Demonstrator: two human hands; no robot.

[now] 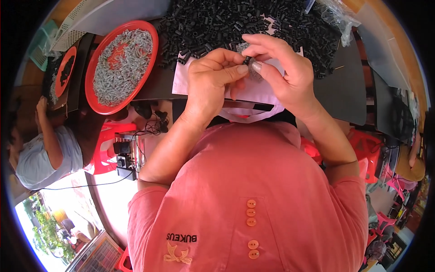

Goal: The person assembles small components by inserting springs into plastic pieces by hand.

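Observation:
My left hand [207, 80] and my right hand [289, 71] meet over a pale pink cloth [181, 79]. Both are closed, thumb against fingers, with their tips almost touching. A small black part [248, 60] shows between the fingertips; most of it is covered. Beneath the fingers lies a little heap of silvery springs [256, 75], partly hidden by the hands. Just beyond, a broad pile of short black plastic tubes [213, 27] spreads over the dark table [342, 99].
Left of the pile stands a round red tray [89, 86] full of small metal springs [111, 86]. Crumpled clear plastic [342, 22] lies at the far right. A person in a light shirt [54, 154] sits at the left by another red tray [71, 53].

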